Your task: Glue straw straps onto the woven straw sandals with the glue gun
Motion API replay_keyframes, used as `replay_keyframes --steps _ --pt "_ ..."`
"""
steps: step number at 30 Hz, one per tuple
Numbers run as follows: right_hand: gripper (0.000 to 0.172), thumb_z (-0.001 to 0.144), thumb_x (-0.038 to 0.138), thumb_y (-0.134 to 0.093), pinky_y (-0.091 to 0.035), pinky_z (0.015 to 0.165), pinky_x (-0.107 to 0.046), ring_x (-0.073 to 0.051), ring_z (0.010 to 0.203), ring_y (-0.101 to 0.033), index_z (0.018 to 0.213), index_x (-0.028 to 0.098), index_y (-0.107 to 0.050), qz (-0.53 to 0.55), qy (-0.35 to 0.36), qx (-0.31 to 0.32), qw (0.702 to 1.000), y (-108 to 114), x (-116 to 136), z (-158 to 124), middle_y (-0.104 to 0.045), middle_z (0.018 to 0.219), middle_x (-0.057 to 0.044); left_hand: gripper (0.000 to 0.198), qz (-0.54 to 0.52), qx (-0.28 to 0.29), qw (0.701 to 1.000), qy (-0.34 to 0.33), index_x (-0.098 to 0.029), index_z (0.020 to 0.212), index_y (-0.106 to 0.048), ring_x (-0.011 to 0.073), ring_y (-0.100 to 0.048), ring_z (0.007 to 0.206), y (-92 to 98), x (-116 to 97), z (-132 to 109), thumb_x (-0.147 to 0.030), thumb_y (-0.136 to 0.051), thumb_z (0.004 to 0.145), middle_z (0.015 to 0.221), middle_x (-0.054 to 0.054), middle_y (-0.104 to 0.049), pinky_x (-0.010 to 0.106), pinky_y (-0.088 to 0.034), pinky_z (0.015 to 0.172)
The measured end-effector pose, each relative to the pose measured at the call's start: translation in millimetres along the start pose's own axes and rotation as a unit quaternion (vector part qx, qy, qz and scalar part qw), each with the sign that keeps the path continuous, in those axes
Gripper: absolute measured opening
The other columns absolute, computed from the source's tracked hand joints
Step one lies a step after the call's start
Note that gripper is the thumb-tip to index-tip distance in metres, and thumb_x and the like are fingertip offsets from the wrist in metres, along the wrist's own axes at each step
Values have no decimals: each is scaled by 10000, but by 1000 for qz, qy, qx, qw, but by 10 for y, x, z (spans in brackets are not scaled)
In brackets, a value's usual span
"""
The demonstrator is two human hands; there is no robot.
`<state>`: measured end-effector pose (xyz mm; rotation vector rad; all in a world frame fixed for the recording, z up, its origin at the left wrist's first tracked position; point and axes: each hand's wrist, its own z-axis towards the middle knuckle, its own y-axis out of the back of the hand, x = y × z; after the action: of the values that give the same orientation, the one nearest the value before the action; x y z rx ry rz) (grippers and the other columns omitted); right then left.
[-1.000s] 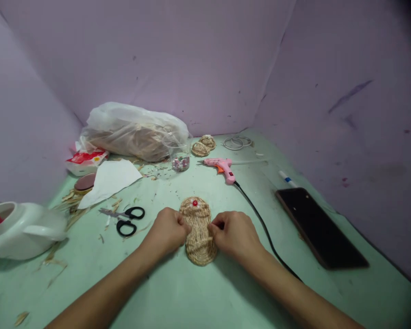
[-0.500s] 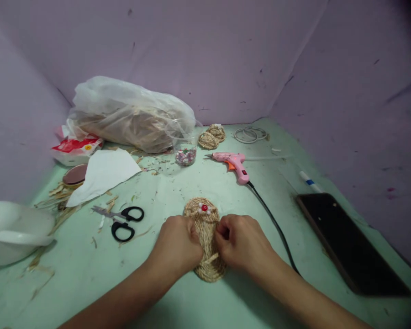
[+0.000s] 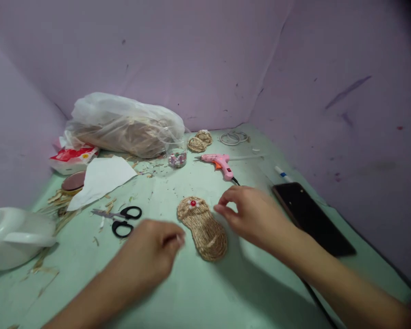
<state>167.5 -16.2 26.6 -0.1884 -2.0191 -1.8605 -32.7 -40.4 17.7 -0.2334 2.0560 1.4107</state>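
A small woven straw slipper [image 3: 208,230] lies flat on the green table in front of me, with a red bead and white beads at its far end. My left hand [image 3: 157,249] is beside it on the left, apart from it. Its fingers are pinched together, and whatever sits at the tips is too small to make out. Just right of the slipper hovers my right hand [image 3: 248,210], thumb and forefinger apart with nothing visible between them. The black-handled scissors [image 3: 123,219] lie just beyond my left hand.
A pink glue gun [image 3: 219,163] rests ahead, its cord passing under my right arm. Behind it lie a finished slipper pair [image 3: 200,140] and wire rings [image 3: 233,138]. A cup of beads [image 3: 177,158], plastic bag [image 3: 126,130], white jug [image 3: 18,237], white cloth [image 3: 104,176] and phone [image 3: 313,219] surround the workspace.
Both hands have let go of the slipper and moved apart, left hand to the left, right hand up and to the right. The slipper now lies turned slightly, and the view has shifted right.
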Motion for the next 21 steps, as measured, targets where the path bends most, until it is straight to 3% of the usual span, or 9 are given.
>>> replay_keyframes --steps 1,2,3,6,8,12,16,18,21 --pt "195 755 361 -575 -389 650 -342 -254 788 -576 743 199 -684 -24 8 4 1000 -21 93 -55 -673 794 -79 210 31 -72 997 -25 -185 828 -632 175 -600 784 77 23 71 -199 -436 753 817 21 -660 278 -448 713" --pt "236 712 419 -611 -401 658 -360 -277 815 -565 749 195 -678 -44 18 16 999 -69 186 -105 -668 804 -89 321 51 -109 990 -70 -187 1004 -605 201 -569 963 140 47 163 -152 -438 732 1027 49 -644 319 -424 849" --pt "289 665 458 -644 -412 674 -379 -298 842 -553 762 188 -675 -60 29 24 997 -137 272 -148 -664 837 -102 444 71 -110 984 -123 -187 1113 -557 219 -503 1098 182 69 267 -102 -435 695 1180 66 -582 358 -377 940" --pt "331 667 417 -646 -409 769 -449 -324 887 -540 865 152 -669 -106 35 29 993 -367 412 -202 -651 926 -143 646 111 6 959 -261 -193 1252 -448 232 -316 1283 187 102 555 -36 -438 625 1384 62 -406 401 -290 1037" --pt "296 682 268 -620 -377 841 -485 -315 901 -543 941 129 -656 -130 35 34 990 -448 371 -194 -648 952 -149 656 135 61 945 -293 -202 1258 -435 246 -296 1294 134 92 649 -45 -464 622 1367 62 -426 408 -300 1029" --pt "212 648 87 -565 -222 980 -545 -292 1000 -523 816 171 -663 -128 76 28 988 -396 57 -211 -666 899 -87 536 163 74 951 -253 -247 1164 -489 241 -503 1066 71 22 562 -108 -516 647 1115 48 -581 381 -403 891" --pt "133 748 183 -549 -83 1040 -544 -269 1191 -393 810 247 -647 -57 153 -61 985 -383 -223 -321 -646 1008 -6 465 142 43 976 -160 -240 1106 -521 244 -541 935 29 -100 400 -398 -609 679 1027 48 -583 384 -431 801" --pt "156 747 210 -558 -82 1039 -556 -276 1219 -354 871 260 -639 -31 171 -95 980 -454 -280 -363 -608 1103 -1 423 146 11 978 -149 -222 1040 -562 260 -510 993 -51 -175 372 -419 -619 669 1087 66 -553 405 -410 840" --pt "253 703 145 -557 -189 1011 -569 -294 1189 -374 929 235 -628 5 181 -122 976 -587 -304 -376 -565 1173 -39 206 180 -18 970 -160 -192 900 -601 260 -477 1020 -235 -267 376 -260 -546 713 1052 79 -550 423 -381 870"
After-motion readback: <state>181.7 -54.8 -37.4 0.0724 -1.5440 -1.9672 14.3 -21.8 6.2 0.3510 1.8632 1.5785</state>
